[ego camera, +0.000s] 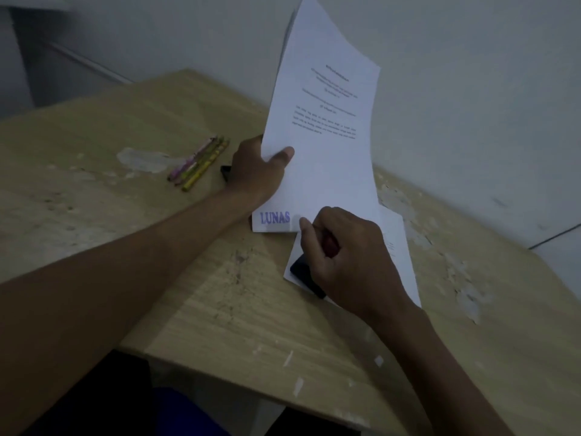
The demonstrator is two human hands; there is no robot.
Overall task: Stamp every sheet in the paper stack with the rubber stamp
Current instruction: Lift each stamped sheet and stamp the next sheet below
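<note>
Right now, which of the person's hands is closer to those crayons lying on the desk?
Left. The left hand grips the lifted sheet just beside the crayons. The right hand sits farther away, holding the rubber stamp on the paper stack.

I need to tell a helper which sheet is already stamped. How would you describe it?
On the wooden desk by the wall, the left hand holds a printed sheet up. Unlike the sheet under the right hand, its lower corner bears a purple LUNAS stamp mark.

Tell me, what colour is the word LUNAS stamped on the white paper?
The stamped word LUNAS is bluish purple, near the bottom corner of the lifted white printed sheet, seen in the head view.
</note>
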